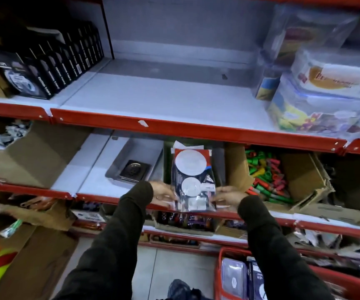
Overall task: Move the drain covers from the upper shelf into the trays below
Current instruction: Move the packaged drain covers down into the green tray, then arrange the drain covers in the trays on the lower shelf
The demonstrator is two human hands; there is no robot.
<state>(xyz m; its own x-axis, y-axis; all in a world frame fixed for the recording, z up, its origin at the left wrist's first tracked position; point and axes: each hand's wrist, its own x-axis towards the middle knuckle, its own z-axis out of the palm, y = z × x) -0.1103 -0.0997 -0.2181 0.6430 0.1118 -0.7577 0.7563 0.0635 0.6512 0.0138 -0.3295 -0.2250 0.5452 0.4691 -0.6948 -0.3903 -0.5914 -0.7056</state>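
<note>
A stack of drain cover packs (193, 176), dark cards with white round discs in clear plastic, lies in a grey tray (167, 156) on the lower shelf. My left hand (162, 192) grips the stack's left edge and my right hand (228, 197) grips its right edge, at the shelf's red front lip. The upper shelf (153, 94) is bare in its middle. Beside the stack a second grey tray (135, 148) holds one dark socket-like item (132, 171).
Black boxes (45, 68) line the upper shelf's left; clear plastic containers (330, 87) stack at its right. A cardboard box of green and red parts (267, 176) sits right of the tray. A red basket (282, 278) with more packs stands at the lower right.
</note>
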